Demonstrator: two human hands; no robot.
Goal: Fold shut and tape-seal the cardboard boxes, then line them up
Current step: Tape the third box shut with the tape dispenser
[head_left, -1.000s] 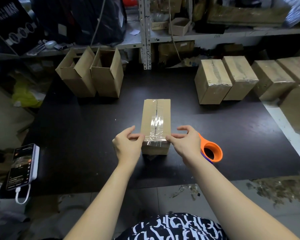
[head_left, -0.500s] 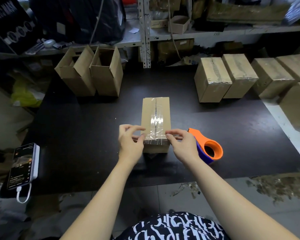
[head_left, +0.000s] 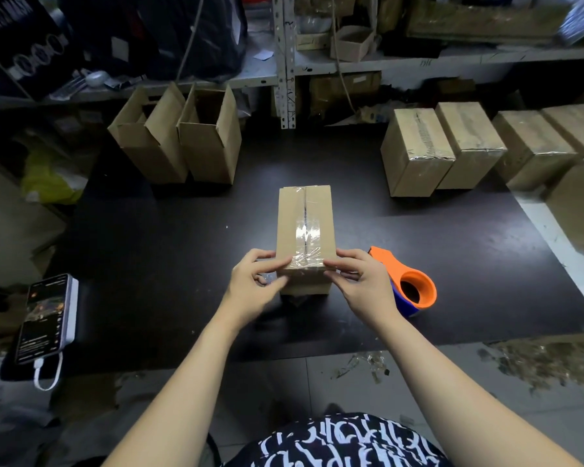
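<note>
Cardboard box (head_left: pixel 290 227) lying closed in the middle of a dark surface (head_left: pixel 182 264), its long side running away from the viewer. A strip of clear tape (head_left: pixel 307 232) runs along the top seam and folds over the near edge.

The left hand (head_left: pixel 255 281) holds the near left corner, thumb on the tape end at the top edge, fingers curled against the side. The right hand (head_left: pixel 363 281) mirrors it at the near right corner. Each grip is closed on the box.

An orange tape dispenser (head_left: pixel 415 284) lies just beside the right hand. At the back left, two open boxes (head_left: pixel 209 139) stand upright, touching. At the back right, sealed boxes (head_left: pixel 415 150) sit side by side in a row. A smartphone (head_left: pixel 46 318) with a lit screen and a white cable (head_left: pixel 48 375) lies at the near left edge. Cluttered metal shelves (head_left: pixel 385 62) stand behind.
</note>
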